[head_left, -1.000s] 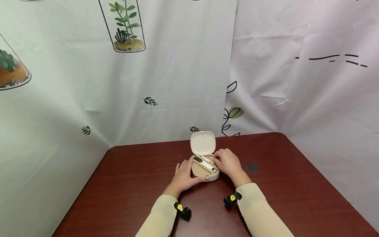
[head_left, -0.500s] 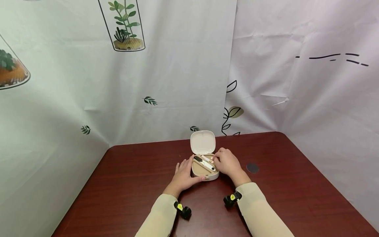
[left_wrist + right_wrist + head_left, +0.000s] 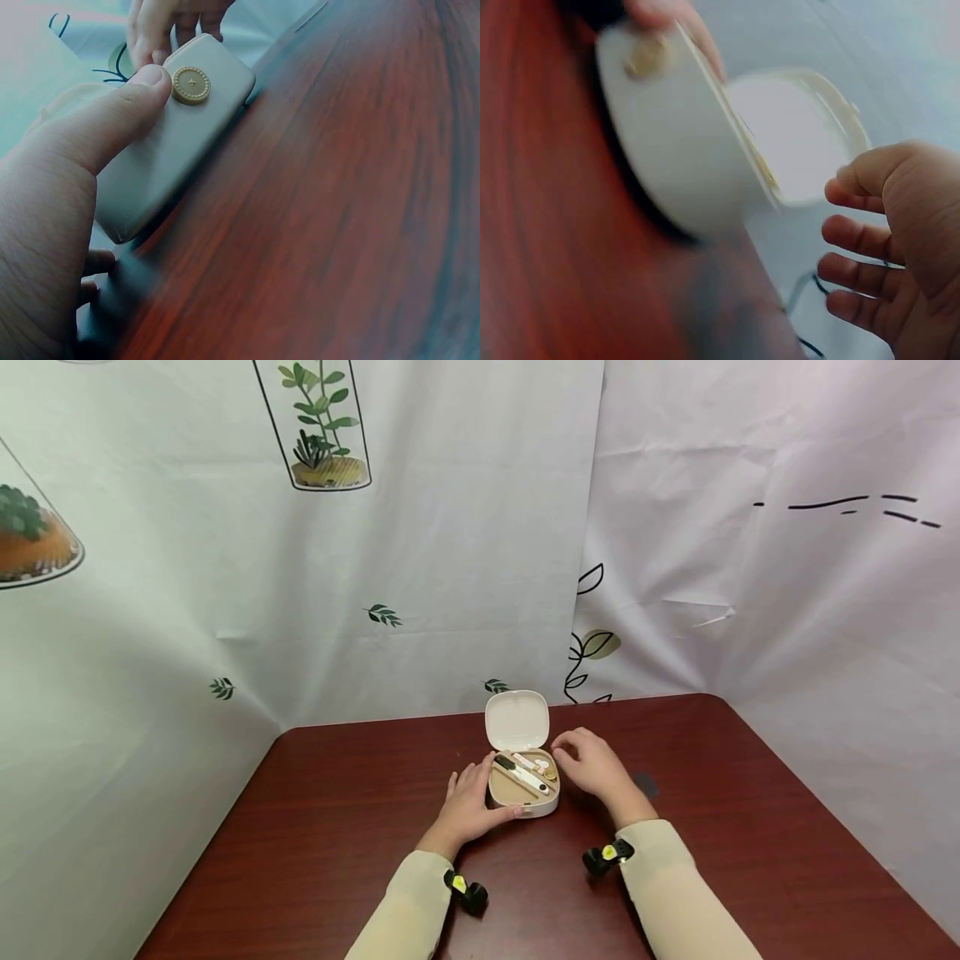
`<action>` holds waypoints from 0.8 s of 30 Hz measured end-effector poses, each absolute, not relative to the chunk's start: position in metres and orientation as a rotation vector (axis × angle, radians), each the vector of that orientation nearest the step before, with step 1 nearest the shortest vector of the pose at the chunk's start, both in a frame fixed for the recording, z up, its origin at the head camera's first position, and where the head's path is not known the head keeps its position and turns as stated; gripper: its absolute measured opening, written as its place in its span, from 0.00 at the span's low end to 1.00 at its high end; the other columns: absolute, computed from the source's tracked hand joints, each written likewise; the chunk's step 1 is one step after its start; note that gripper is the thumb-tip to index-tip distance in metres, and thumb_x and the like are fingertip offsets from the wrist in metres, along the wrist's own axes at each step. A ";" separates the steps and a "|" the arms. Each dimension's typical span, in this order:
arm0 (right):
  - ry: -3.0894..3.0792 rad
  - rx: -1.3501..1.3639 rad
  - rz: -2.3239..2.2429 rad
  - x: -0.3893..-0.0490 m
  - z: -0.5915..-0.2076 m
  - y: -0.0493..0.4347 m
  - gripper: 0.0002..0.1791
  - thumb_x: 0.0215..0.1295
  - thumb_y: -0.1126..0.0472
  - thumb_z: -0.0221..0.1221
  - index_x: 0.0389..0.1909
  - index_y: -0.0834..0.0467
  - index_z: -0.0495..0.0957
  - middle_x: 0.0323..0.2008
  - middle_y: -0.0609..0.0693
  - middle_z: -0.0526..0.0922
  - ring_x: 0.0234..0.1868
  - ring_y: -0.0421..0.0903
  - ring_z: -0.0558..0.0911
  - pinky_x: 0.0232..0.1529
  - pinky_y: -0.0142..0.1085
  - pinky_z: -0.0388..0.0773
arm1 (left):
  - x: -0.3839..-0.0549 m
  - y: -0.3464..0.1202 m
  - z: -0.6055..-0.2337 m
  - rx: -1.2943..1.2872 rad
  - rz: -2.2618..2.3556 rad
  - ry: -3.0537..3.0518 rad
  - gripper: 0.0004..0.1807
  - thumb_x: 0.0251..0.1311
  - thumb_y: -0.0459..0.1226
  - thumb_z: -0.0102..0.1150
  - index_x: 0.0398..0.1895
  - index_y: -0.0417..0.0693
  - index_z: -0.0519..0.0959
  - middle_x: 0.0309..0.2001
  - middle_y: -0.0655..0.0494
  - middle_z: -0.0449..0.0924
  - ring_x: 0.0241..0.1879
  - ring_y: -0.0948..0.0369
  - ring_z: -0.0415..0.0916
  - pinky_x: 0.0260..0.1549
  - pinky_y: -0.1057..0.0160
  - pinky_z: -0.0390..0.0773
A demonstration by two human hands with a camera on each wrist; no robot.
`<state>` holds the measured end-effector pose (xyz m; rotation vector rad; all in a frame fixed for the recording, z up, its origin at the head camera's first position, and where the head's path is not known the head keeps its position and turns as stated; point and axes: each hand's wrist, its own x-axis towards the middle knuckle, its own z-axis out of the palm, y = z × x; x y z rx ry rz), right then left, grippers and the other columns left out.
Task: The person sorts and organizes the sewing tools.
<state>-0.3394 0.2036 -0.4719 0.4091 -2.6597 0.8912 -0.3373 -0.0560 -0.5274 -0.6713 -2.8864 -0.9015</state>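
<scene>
A small off-white case [image 3: 542, 811] stands on the table, its lid [image 3: 517, 720] raised at the back. My left hand [image 3: 467, 810] grips it, fingers along the left side and thumb at the front beside a gold button [image 3: 190, 85]. Inside lie a white slim tool with a dark end [image 3: 525, 777], a little gold round piece [image 3: 551, 773] and some small white and pink pieces [image 3: 528, 762]. Just off the case's right side is my right hand [image 3: 596, 768], its fingers loosely bent with nothing between them in the right wrist view.
Right of the case, partly hidden by my right wrist, a dark grey disc [image 3: 648, 786] lies on the reddish-brown table [image 3: 360, 810]. A white printed cloth [image 3: 450, 568] hangs behind the table and along its sides.
My right hand has drawn away to the right from inside the case, uncovering the gold round piece and white pieces. The left hand keeps its grip on the case.
</scene>
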 end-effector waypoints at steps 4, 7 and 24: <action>-2.684 0.428 0.848 -0.338 -0.466 0.242 0.08 0.67 0.61 0.61 0.43 0.58 0.84 0.43 0.55 0.83 0.44 0.53 0.81 0.49 0.51 0.77 | -0.337 -0.055 -0.529 -0.673 -0.899 -2.886 0.63 0.49 0.73 0.62 0.82 0.52 0.50 0.77 0.50 0.59 0.77 0.45 0.51 0.72 0.35 0.42; -2.767 0.430 0.776 -0.334 -0.461 0.269 0.08 0.67 0.61 0.62 0.44 0.60 0.83 0.43 0.56 0.83 0.46 0.55 0.81 0.50 0.54 0.77 | -0.336 -0.055 -0.527 -0.681 -0.921 -2.863 0.62 0.49 0.72 0.64 0.81 0.52 0.51 0.76 0.49 0.60 0.77 0.43 0.51 0.72 0.34 0.43; -3.063 0.547 0.556 -0.308 -0.472 0.315 0.15 0.56 0.63 0.70 0.44 0.59 0.82 0.40 0.53 0.76 0.38 0.48 0.75 0.43 0.45 0.76 | -0.336 -0.056 -0.524 -0.689 -0.920 -2.848 0.62 0.49 0.71 0.64 0.81 0.50 0.52 0.76 0.48 0.61 0.76 0.42 0.52 0.71 0.33 0.43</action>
